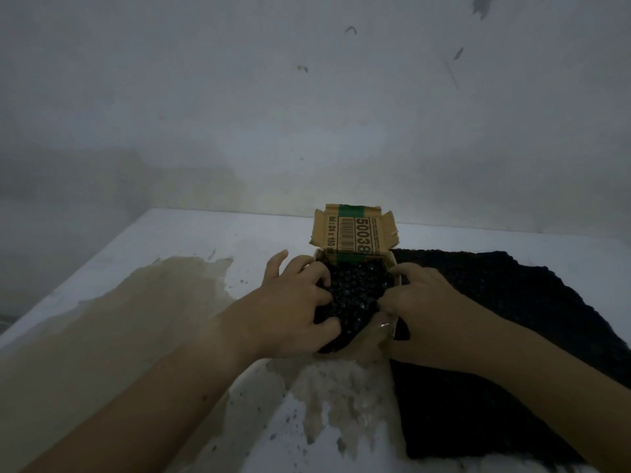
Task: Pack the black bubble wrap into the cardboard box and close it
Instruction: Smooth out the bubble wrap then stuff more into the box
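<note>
A small cardboard box (355, 235) stands at the middle of the table with its printed lid flap upright at the back. Black bubble wrap (355, 288) fills its opening and bulges over the near edge. My left hand (290, 302) presses on the wrap from the left, fingers curled into it. My right hand (420, 298) grips the wrap and the box's right and near edge. The box's front wall is mostly hidden by my hands.
A large sheet of black bubble wrap (505, 353) lies flat on the table to the right, under my right forearm. The white table (191, 240) has brown worn patches at the left and front. A grey wall stands close behind.
</note>
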